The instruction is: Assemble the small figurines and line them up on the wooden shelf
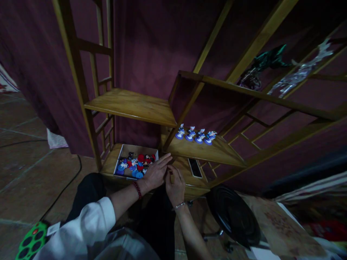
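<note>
My left hand [157,171], with a dark red bead bracelet at the wrist, reaches past the right end of a shallow box [121,153]. Its fingers are stretched out, and their tips come close to my other hand. My right hand [175,185] has its fingers curled into a pinch; a tiny dark reddish spot shows there, too small to name. In the box lie several small cartoon figurines [134,163] in red, blue and white, jumbled together. More figurines [200,136] on blue-purple bases stand in rows on the shelf to the right.
The wooden shelf unit [132,103] has stepped boards and slanting posts. A phone-like dark slab [194,168] lies on the lower board. Shiny ornaments [303,70] stand at upper right. A black round stool [233,215] is at lower right, a green object [31,242] at lower left.
</note>
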Demonstrator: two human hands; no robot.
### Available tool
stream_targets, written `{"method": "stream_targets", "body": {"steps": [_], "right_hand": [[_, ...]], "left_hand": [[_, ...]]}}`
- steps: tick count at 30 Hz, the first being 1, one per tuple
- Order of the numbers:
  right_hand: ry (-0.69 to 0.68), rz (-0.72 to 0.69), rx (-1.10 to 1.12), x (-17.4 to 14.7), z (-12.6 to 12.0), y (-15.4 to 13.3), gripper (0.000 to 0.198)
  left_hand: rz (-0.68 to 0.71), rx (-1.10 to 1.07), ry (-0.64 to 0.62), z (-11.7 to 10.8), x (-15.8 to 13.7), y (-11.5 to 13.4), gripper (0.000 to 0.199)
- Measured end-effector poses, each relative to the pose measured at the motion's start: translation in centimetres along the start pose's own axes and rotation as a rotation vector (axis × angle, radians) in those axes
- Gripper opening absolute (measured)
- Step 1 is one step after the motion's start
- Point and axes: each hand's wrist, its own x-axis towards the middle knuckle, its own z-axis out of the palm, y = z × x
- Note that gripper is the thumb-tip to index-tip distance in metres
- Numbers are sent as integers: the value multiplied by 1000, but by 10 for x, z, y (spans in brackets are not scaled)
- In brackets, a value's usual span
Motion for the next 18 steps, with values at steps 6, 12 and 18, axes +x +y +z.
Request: {"method": "stream_targets", "body": {"steps": [6, 12, 18], "right_hand": [[-116, 88, 97, -15, 30, -7, 26], [-301, 169, 107, -25, 68, -6, 31], [-464, 167, 130, -33, 108, 1, 34]], "left_hand": [[-132, 58, -64, -2, -32, -19, 34], [-364, 75, -131, -1, -61, -38, 39], [-614, 156, -339, -5, -83, -54, 37]]}}
